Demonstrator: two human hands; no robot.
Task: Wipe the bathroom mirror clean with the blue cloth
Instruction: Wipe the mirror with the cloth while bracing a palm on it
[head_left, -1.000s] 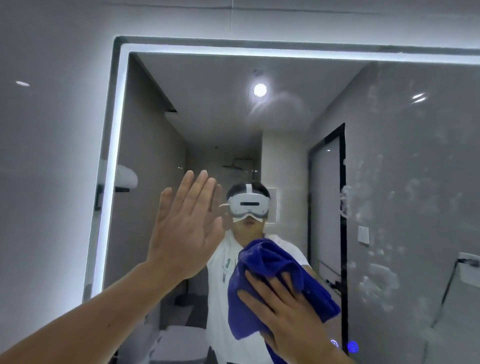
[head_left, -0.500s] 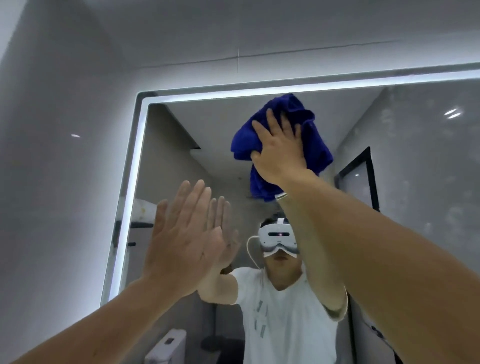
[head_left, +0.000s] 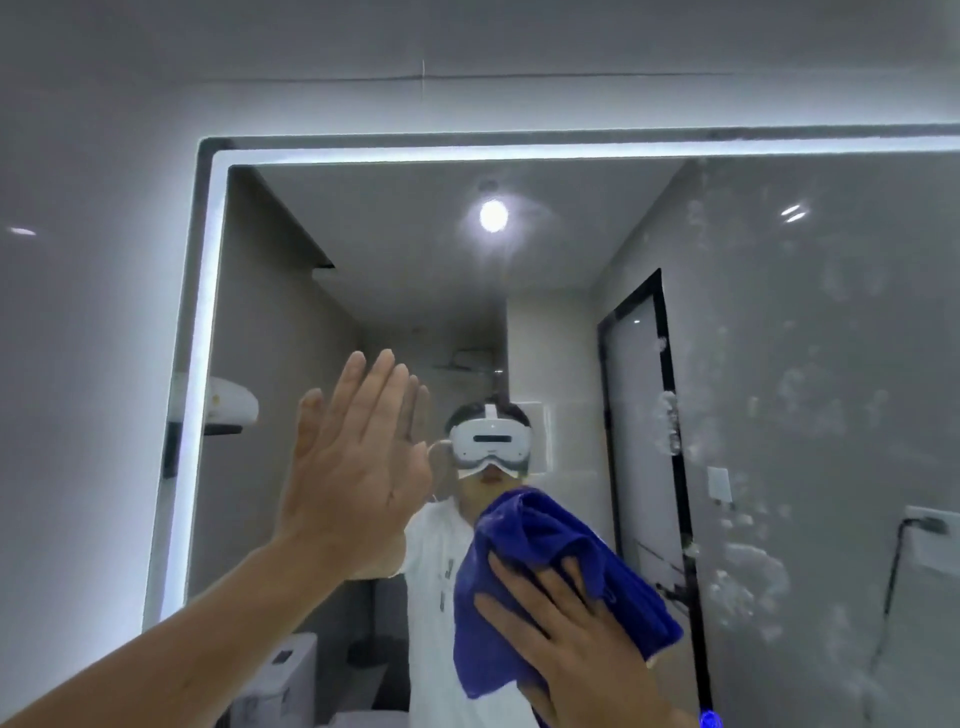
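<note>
Pressing on the crumpled blue cloth (head_left: 540, 545), the right hand (head_left: 576, 639) lies flat with fingers spread and nearly straight. Nothing curls round the fabric; palm and fingers pin it against the glass. The cloth sits at the lower centre of the large rectangular wall mirror (head_left: 779, 338), bunched above the fingertips and hanging below the palm.

Left hand (head_left: 353, 467): raised to the left of the cloth, well apart from it, palm toward the glass, fingers straight and close together, holding nothing. Its reflection sits right behind it; actual contact with the glass cannot be told.

Whitish blotchy smears (head_left: 748, 577) cover the right part of the mirror. A lit white strip (head_left: 200, 364) runs along its left and top edges. A round ceiling lamp (head_left: 492, 214) shows in reflection near the top.
</note>
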